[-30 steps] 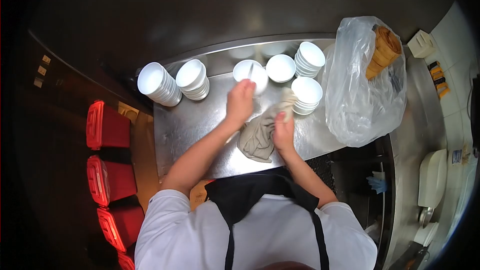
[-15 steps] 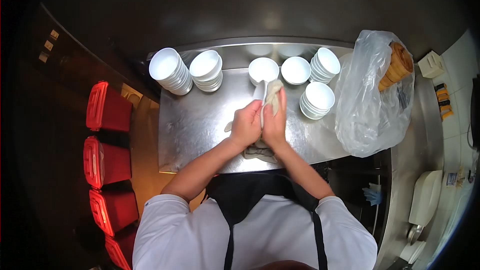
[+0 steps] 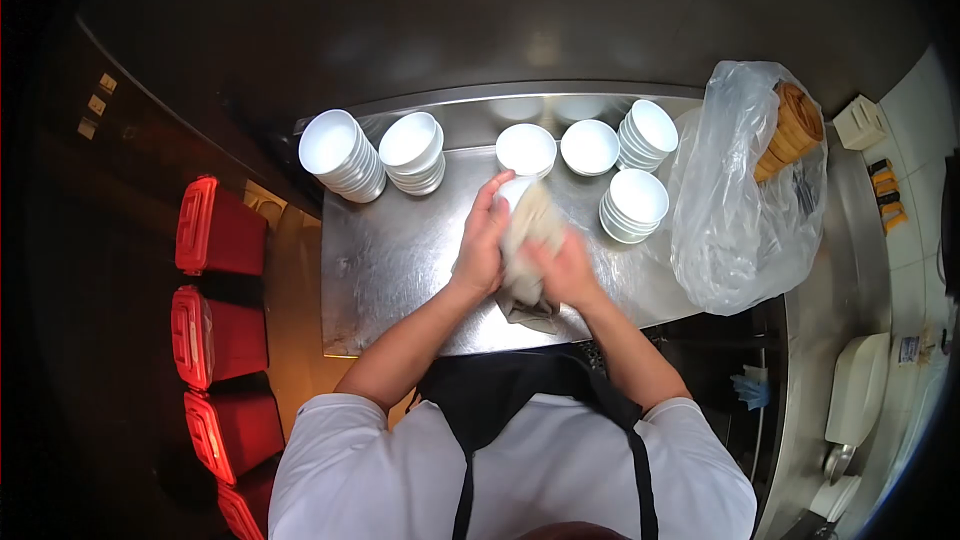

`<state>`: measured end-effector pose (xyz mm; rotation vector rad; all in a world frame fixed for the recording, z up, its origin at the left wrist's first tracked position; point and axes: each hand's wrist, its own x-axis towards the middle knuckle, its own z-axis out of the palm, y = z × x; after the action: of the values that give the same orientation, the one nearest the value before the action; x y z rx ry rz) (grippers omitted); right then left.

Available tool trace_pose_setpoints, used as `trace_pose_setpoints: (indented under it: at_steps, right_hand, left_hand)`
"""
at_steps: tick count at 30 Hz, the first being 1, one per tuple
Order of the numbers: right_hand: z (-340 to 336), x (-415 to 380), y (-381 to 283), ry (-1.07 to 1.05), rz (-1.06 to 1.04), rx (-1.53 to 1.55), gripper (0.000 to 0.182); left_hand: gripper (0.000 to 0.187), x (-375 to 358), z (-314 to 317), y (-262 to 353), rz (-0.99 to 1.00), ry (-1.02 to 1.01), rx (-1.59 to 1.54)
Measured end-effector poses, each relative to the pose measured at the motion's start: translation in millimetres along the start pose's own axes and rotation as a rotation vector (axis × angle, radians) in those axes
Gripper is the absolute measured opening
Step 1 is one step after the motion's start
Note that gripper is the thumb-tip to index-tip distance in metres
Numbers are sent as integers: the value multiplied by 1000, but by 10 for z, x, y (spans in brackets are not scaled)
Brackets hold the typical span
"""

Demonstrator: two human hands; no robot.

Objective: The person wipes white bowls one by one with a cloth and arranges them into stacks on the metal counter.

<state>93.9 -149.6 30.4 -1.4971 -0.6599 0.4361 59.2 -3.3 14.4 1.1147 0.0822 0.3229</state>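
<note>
A person in a black apron [image 3: 540, 380] stands close to a shiny metal worktop [image 3: 390, 270]. The low end of a gray cloth [image 3: 528, 230] hangs nearest to the apron. Over the worktop, the right hand [image 3: 566, 265] is blurry, with its fingers holding the cloth. The left hand [image 3: 482, 252] has its fingers around a small white thing [image 3: 514, 188], and the cloth is pressed against it. I cannot tell its shape. To the right is a stack of white bowls [image 3: 635, 202], then a big clear bag [image 3: 710, 240]. Farther back, just past the hands, sits a white bowl [image 3: 525, 150].
</note>
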Motion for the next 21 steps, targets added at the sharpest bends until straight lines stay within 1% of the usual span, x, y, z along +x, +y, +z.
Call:
trace_pose_setpoints:
  at_steps: [2,3,5,6,8,9,10,11,12,13,14,15,16,17,18,19,20,21]
  right_hand:
    - [122,-1,89,-176,-555,-806,35]
    - [112,-16,149,-150,-568,-902,36]
    - [77,20,240,-99,-603,-1099,36]
    - [134,-24,248,-111,-380,-827,36]
    - [283,-111,257,-137,52,-278,35]
    - [271,-98,70,-134,308,75,32]
    - [270,-115,81,-180,256,37,32]
    - [247,-118,106,-222,199,-4,32]
    - [226,-121,140,-268,146,-50,32]
    - [226,-83,222,-331,-309,-485,36]
    - [217,-81,329,-262,-395,-603,37]
    - [200,-78,431,-188,-483,-722,39]
    - [188,-40,415,-108,-578,-843,40]
    - [261,-172,352,-32,44,-527,41]
    - [284,-159,261,-49,58,-428,42]
    - [301,-141,191,-64,78,-326,44]
    - [308,-126,164,-75,91,-225,46]
    - [313,-136,197,-108,-26,-314,47]
  left_hand:
    - [43,-11,-16,189,-367,-10,-514]
    - [41,-20,-10,207,-389,14,-470]
    - [41,-29,61,225,-283,58,-133]
    - [41,-54,72,224,-228,87,34]
    - [41,-43,-35,100,-149,107,106]
    - [41,-44,-67,100,-92,98,161]
    - [41,-65,-94,110,-39,85,220]
    - [44,-97,-62,105,-98,176,158]
    - [45,-63,-76,164,-282,172,-55]
    - [45,-37,-127,222,-469,168,-273]
    - [46,-15,-161,256,-652,156,-491]
    - [48,-23,-188,203,-656,150,-414]
    - [48,-41,-193,126,-532,150,-226]
    - [49,-79,-196,29,-402,152,-39]
    - [51,-129,-191,-41,-284,162,144]
    - [51,-141,-205,-102,-12,218,385]
    - [49,-168,-243,-128,-148,190,160]
    - [48,-155,-165,49,-277,156,-67]
